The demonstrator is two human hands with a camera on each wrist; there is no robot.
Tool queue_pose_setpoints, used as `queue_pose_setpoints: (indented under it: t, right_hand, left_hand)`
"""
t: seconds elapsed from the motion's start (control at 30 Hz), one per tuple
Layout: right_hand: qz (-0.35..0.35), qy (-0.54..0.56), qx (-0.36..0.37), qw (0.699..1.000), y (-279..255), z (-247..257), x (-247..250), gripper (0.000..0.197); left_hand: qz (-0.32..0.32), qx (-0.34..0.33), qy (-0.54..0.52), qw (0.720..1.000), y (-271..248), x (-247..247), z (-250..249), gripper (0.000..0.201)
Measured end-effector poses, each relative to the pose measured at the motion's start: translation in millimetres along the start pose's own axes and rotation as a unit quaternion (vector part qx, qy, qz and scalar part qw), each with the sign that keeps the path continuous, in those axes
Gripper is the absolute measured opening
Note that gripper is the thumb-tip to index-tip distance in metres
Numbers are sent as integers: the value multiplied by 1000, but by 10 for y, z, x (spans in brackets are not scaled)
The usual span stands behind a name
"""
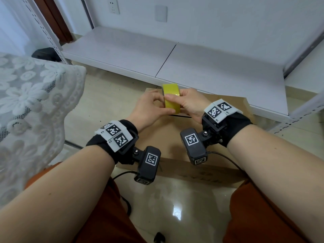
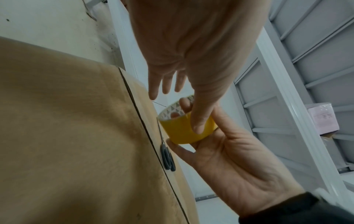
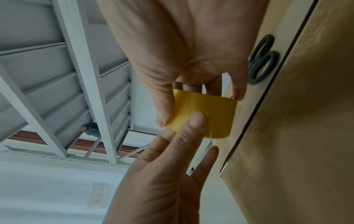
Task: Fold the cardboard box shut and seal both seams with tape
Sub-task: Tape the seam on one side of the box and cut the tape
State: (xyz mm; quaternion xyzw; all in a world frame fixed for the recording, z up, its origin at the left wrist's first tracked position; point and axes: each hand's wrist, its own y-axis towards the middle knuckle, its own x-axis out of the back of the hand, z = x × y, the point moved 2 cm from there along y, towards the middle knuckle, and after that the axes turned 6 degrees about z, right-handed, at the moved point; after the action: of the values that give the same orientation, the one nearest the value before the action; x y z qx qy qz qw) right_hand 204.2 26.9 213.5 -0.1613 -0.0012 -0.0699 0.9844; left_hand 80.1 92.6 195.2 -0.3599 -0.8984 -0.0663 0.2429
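A yellow tape roll (image 1: 171, 99) is held up over the far half of the brown cardboard box (image 1: 166, 134), whose top flaps lie flat with a dark seam between them. My right hand (image 1: 177, 100) grips the roll, thumb on its outer face and fingers behind and through the core. My left hand (image 1: 157, 106) presses its thumb tip against the roll's (image 2: 182, 130) yellow face. In the left wrist view its other fingers (image 2: 153, 91) stretch straight, clear of the roll. Black-handled scissors (image 2: 168, 157) lie on the box top beside the seam, under the hands.
A low white shelf board (image 1: 157, 55) runs just behind the box, with a metal upright (image 1: 298, 116) at the right. A lace-covered piece of furniture (image 1: 31, 102) stands at the left. Black cables (image 1: 226, 158) trail over the near box edge and tiled floor.
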Motion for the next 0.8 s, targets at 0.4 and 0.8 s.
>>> queue_pose_setpoints:
  t: [0.4, 0.8]
  right_hand:
    - [63, -60, -5, 996, -71, -7, -61, 16]
    - [93, -11, -13, 996, -74, -50, -7, 7]
  left_hand:
    - [85, -28, 54, 994, -73, -14, -3, 117]
    - [42, -9, 30, 999, -68, 19, 30, 100]
